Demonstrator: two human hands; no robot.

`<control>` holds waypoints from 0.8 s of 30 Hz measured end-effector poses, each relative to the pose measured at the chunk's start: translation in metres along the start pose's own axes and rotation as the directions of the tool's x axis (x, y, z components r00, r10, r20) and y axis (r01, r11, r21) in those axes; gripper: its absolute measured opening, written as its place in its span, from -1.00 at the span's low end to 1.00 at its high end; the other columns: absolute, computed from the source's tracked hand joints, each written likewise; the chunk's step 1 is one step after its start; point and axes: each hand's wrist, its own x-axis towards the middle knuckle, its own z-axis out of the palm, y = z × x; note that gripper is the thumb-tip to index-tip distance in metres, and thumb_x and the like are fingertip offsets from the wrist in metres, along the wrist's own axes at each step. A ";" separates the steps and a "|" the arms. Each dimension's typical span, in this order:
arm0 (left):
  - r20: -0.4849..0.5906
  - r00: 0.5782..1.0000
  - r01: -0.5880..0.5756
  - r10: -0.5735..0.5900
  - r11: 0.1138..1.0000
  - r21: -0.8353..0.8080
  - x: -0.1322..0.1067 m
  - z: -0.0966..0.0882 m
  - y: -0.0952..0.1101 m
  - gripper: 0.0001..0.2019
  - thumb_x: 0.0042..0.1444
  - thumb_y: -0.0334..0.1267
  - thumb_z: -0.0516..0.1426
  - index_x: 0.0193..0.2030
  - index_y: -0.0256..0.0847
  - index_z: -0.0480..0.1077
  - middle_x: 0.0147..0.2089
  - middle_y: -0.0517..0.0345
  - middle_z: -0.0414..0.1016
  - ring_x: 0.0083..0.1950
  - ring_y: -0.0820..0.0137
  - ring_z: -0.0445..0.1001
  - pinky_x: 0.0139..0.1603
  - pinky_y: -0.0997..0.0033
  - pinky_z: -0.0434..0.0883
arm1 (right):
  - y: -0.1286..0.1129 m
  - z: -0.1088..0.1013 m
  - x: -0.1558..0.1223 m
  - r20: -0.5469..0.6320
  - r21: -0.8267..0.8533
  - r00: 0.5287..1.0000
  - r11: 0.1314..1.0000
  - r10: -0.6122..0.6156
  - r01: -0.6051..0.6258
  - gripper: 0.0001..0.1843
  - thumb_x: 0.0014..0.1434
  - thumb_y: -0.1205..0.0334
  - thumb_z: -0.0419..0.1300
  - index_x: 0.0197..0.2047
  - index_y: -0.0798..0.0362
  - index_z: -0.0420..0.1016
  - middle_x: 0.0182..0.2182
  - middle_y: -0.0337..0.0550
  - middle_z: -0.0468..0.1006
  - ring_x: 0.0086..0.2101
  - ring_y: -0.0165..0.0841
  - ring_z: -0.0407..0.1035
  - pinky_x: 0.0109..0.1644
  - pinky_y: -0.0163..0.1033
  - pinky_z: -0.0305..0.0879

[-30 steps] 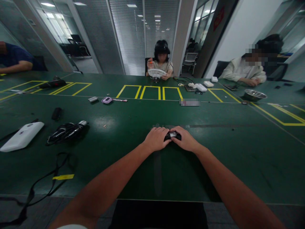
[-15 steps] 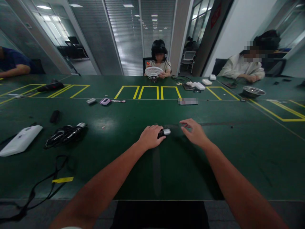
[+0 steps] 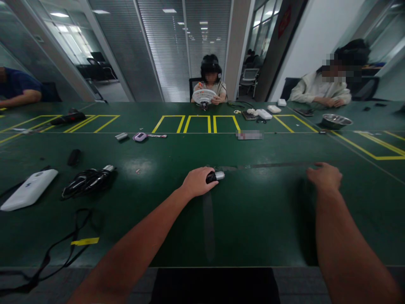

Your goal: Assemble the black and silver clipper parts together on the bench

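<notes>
My left hand (image 3: 198,182) rests on the green table, its fingers wrapped round a short black cylinder with a silver end (image 3: 219,175). The silver end points right, out past the thumb; much of the black part is hidden under my fingers. Well to the right, my right hand (image 3: 325,176) is low over the table, fingers curled and pointing left. Its fingertips are at the spot of a small dark piece seen earlier, which is now hidden. What they hold cannot be made out.
At left lie a bundled black cable (image 3: 87,182), a white device (image 3: 30,190), a small black block (image 3: 74,157) and a black strap (image 3: 47,255) with a yellow tag. A purple device (image 3: 139,137) and a metal bowl (image 3: 336,121) are farther back. Other people sit around the table.
My right hand has moved right, away from the left hand, and its spread fingers have curled in. It now covers the small dark piece. My left hand keeps its hold almost in place.
</notes>
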 end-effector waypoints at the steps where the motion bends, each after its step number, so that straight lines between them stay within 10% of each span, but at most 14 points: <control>1: 0.003 1.000 0.003 -0.003 1.000 -0.007 0.000 0.000 -0.001 -0.57 0.17 0.07 0.11 0.07 -0.11 0.34 -0.03 0.09 0.47 -0.04 0.25 0.44 -0.02 0.20 0.38 | 0.001 0.002 0.000 0.013 0.012 0.998 0.998 0.066 -0.066 -0.67 -0.09 0.16 0.28 -0.21 0.10 0.55 -0.15 0.28 0.43 -0.12 -0.01 0.30 -0.12 0.11 0.23; 24: -0.036 0.999 0.017 -0.017 1.000 0.003 -0.001 -0.001 0.002 -0.58 0.16 0.09 0.10 0.04 -0.11 0.35 -0.04 0.08 0.48 -0.06 0.24 0.44 -0.05 0.20 0.40 | -0.011 0.004 -0.001 0.020 0.062 0.973 0.971 0.229 -0.230 -0.80 -0.02 0.24 0.24 -0.30 0.05 0.62 -0.21 0.19 0.54 -0.24 -0.07 0.39 -0.23 0.01 0.23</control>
